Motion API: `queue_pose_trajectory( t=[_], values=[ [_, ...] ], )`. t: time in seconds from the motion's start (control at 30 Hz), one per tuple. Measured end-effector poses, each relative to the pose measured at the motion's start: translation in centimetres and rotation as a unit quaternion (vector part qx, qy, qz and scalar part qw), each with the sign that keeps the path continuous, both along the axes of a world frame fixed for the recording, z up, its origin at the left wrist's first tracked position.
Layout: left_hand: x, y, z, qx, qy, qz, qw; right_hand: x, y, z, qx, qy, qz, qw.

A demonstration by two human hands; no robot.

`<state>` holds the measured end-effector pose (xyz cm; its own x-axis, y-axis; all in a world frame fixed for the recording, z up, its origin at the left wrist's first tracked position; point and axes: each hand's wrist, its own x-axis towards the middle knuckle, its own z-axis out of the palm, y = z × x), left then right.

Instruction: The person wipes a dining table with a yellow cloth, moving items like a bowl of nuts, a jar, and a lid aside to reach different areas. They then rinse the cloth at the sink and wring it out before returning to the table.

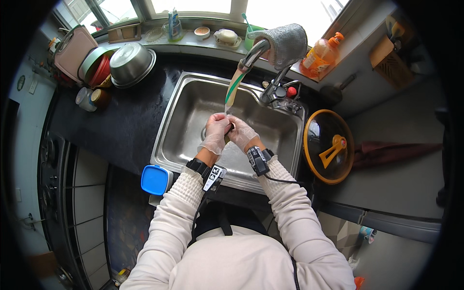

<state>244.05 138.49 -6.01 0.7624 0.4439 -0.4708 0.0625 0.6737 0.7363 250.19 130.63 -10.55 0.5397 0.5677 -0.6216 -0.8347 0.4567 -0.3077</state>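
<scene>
My left hand (pixel 215 128) and my right hand (pixel 241 131), both in clear thin gloves, meet over the stainless steel sink (pixel 177 119). Between them they grip a small dark item (pixel 231 127), mostly hidden by the fingers, so its kind cannot be told. Just above the fingertips hangs the end of a cream hose with a green stripe (pixel 235 87), fitted on the chrome faucet spout (pixel 255 54). A stream of water (pixel 227 108) falls from the hose onto my hands.
A grey mesh cloth (pixel 286 45) drapes over the faucet. Right of the sink leans a glass lid with an orange rim (pixel 311 145). A blue-lidded container (pixel 156 179) stands at the front left. Metal basins (pixel 130 63) sit back left; an orange soap bottle (pixel 320 54) is on the sill.
</scene>
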Motion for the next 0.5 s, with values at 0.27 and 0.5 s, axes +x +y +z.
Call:
queue_pose_trajectory(
  t=[0.27, 0.5],
  values=[
    [0.0, 0.6, 0.4, 0.052, 0.023, -0.043, 0.997, 1.1, 0.0, -0.2, 0.060, -0.014, 0.076, 0.995],
    [-1.2, 2.0, -0.1, 0.137, 0.110, 0.035, 0.984, 2.6, -1.8, 2.9, -0.134, -0.222, 0.026, 0.965]
  ],
)
